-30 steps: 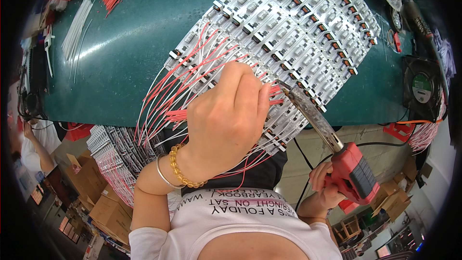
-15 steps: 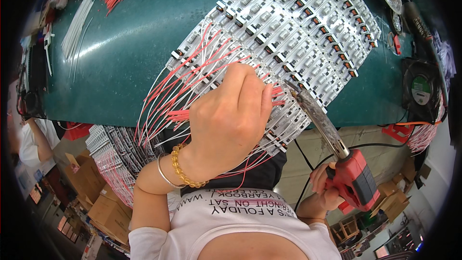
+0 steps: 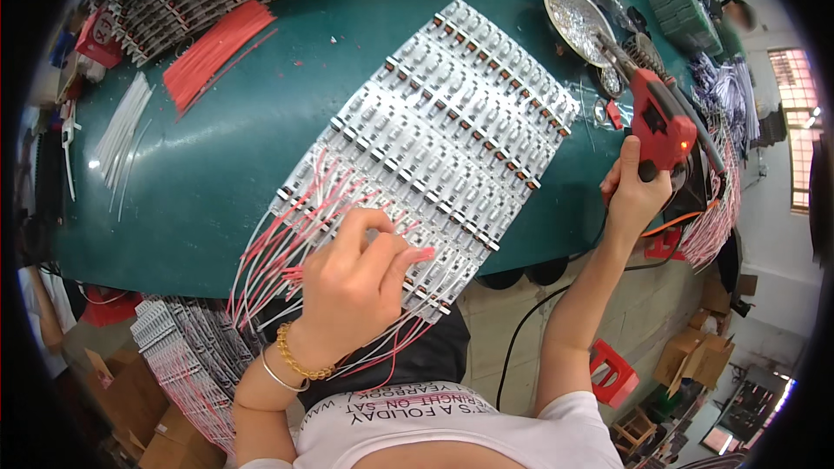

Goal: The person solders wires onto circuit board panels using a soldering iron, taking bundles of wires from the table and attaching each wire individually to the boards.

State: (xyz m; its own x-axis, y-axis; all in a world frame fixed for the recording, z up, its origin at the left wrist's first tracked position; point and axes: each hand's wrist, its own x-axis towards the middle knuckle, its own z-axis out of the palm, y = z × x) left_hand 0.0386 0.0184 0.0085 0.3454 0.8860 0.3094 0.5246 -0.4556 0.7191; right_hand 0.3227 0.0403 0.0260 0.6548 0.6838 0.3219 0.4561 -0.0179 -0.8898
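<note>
My left hand (image 3: 352, 269) is closed on a bundle of red wires (image 3: 423, 254), whose ends stick out on both sides of the fingers. It is over the near-left part of a slanted panel of small circuit boards (image 3: 443, 113) on the green table. Red and white wires (image 3: 261, 252) run from that panel's near rows and droop over the table edge. At the right, my right hand (image 3: 638, 195) grips a red and black soldering gun (image 3: 660, 122). Its metal barrel points at a round metal dish (image 3: 556, 0) holding shiny bits, and the tip is near the dish's rim.
Loose red wires (image 3: 208, 61) and white wires (image 3: 129, 130) lie on the table's left. Stacked board panels (image 3: 217, 0) stand at the far left; green blocks (image 3: 682, 13) sit far right. A black cable (image 3: 530, 313) hangs near a red stool (image 3: 612, 373).
My right hand has raised the soldering gun from the panel's near right edge up to the metal dish. The left hand keeps the red wires over the panel. The view has shifted, showing more of the table's far side.
</note>
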